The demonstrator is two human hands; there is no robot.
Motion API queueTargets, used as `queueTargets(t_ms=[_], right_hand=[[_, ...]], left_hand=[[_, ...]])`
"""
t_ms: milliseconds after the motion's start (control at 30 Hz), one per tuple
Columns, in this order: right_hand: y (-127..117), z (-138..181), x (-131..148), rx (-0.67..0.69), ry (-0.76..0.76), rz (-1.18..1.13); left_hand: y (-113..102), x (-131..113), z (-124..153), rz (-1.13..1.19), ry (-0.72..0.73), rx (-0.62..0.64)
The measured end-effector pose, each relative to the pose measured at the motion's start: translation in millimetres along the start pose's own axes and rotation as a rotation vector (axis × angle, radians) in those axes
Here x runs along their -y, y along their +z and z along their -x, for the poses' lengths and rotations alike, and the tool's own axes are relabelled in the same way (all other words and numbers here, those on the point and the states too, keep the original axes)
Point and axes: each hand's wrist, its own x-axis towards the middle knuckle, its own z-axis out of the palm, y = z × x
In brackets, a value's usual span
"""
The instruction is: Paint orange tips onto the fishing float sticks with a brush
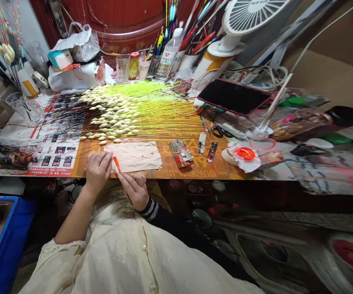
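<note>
A small orange stick [116, 164] sits between my hands, over the near edge of a creased sheet of beige paper [135, 157]. My left hand [98, 171] is curled, its fingertips at the stick's upper end. My right hand [133, 190] pinches the lower end. Any thin stem running through my left hand is too fine to make out. Just beyond the paper lie many cream float bodies [112, 112] on long yellow-green stems [164, 114], spread in rows across the printed orange mat [200, 169].
A black smartphone [233, 96], scissors [217, 131], small packets, and an orange-topped spool [244, 153] lie to the right. Behind stand a fan [252, 16], a plastic bottle [167, 57], and pots of brushes. A blue crate [6, 241] sits below left.
</note>
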Motion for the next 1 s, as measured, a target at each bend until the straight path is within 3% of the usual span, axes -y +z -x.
queueTargets(t_ms=[1000], right_hand=[[-9.6,-1.2,-9.4,-0.096,-0.087,-0.121]], left_hand=[[-5.3,2.1,-5.3,0.046,0.064,-0.072]])
